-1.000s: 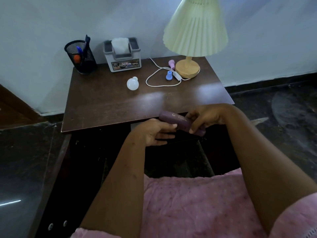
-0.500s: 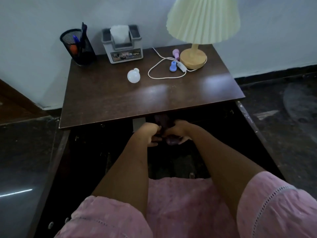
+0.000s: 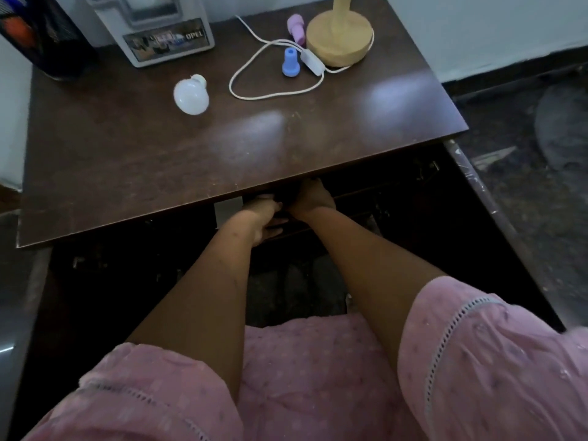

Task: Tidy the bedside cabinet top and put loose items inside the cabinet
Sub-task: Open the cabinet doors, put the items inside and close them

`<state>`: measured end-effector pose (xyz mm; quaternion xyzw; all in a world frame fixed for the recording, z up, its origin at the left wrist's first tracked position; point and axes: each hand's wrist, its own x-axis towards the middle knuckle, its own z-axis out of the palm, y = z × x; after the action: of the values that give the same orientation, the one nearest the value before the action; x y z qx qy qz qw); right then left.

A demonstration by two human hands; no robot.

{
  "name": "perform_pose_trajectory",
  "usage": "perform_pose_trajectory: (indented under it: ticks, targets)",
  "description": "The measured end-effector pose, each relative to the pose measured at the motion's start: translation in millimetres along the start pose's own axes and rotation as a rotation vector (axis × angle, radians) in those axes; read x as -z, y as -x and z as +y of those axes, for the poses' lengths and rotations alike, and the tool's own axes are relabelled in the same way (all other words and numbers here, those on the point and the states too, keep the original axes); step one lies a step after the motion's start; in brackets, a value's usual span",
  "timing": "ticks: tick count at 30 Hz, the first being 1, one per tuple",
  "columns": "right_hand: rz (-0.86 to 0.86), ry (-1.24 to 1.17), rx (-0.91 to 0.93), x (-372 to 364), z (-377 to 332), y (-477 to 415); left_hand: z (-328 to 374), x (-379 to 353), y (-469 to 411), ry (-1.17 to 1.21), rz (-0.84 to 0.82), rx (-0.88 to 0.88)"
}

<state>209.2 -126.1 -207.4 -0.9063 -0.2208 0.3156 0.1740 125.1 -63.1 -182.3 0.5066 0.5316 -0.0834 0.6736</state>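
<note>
Both my hands reach into the open front of the dark brown bedside cabinet (image 3: 159, 160), just under its top's front edge. My left hand (image 3: 264, 218) has its fingers curled against a dark purple case (image 3: 287, 198), of which only a sliver shows between the hands. My right hand (image 3: 313, 198) lies on the case's other side with its fingertips hidden beneath the top. On the top lie a white light bulb (image 3: 191, 97), a blue cap-shaped piece (image 3: 290, 63) and a pink one (image 3: 296, 27).
A wooden lamp base (image 3: 340, 39) with a looped white cord (image 3: 254, 58) stands at the back right, a grey tissue box (image 3: 159, 33) at the back middle, a black mesh pen holder (image 3: 47, 36) at the back left. An open cabinet door (image 3: 477, 198) juts out on the right.
My hands carried the purple case down from in front of the cabinet top and forward under its edge. The camera has leaned closer, and the case is now almost hidden.
</note>
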Motion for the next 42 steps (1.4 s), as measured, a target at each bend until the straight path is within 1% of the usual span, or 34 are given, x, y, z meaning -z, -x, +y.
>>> perform_pose_trajectory:
  ticks: [10,15,17,18,20,22,24,25,27,29,30,31,32,33,34,35,36,37,38,40,42]
  targets:
    - [0.035,-0.080,0.114,-4,-1,-2,-8,2,-19,0.053,0.014,-0.042]
    - [-0.003,-0.071,0.104,-3,-3,1,-5,1,-14,0.055,0.003,-0.056]
    - [-0.040,-0.038,0.053,0,-5,6,-1,0,-9,-0.012,0.022,-0.052]
    - [-0.068,0.002,0.025,3,-7,10,1,0,-5,-0.090,0.036,-0.046]
    - [-0.171,0.174,0.022,10,-11,21,5,-1,5,-0.325,0.047,-0.040]
    - [-0.304,0.359,0.115,22,-21,38,11,-1,18,-0.579,0.016,-0.075]
    - [-0.433,0.433,0.183,41,-33,55,21,-1,37,-0.787,-0.036,-0.125]
    - [-0.496,0.424,0.171,53,-39,63,28,0,49,-0.853,-0.064,-0.133]
    - [-0.621,0.365,0.096,82,-47,77,46,4,76,-0.888,-0.157,-0.085]
    - [-0.745,0.301,0.039,110,-53,88,63,12,101,-0.865,-0.311,-0.026]
    - [-0.782,0.251,0.030,123,-55,91,71,17,111,-0.849,-0.362,-0.045]
    - [-0.777,0.190,0.032,136,-56,94,78,20,118,-0.810,-0.373,-0.114]
    - [-0.736,0.123,0.043,147,-59,96,85,24,124,-0.740,-0.343,-0.228]
    - [-0.649,0.057,0.074,156,-61,96,89,27,127,-0.632,-0.282,-0.361]
    - [-0.495,0.007,0.127,162,-62,91,94,29,129,-0.500,-0.211,-0.475]
    - [-0.286,-0.024,0.193,166,-62,84,96,30,127,-0.369,-0.144,-0.552]
    - [-0.045,-0.052,0.254,167,-63,76,97,30,124,-0.256,-0.080,-0.593]
    - [0.157,-0.108,0.280,164,-63,67,97,28,119,-0.166,-0.022,-0.602]
    - [0.278,-0.177,0.278,160,-63,60,97,25,113,-0.091,0.019,-0.592]
    - [0.368,-0.241,0.282,146,-65,43,96,18,101,0.045,0.036,-0.551]
    - [0.399,-0.208,0.323,135,-67,23,97,11,90,0.112,0.046,-0.527]
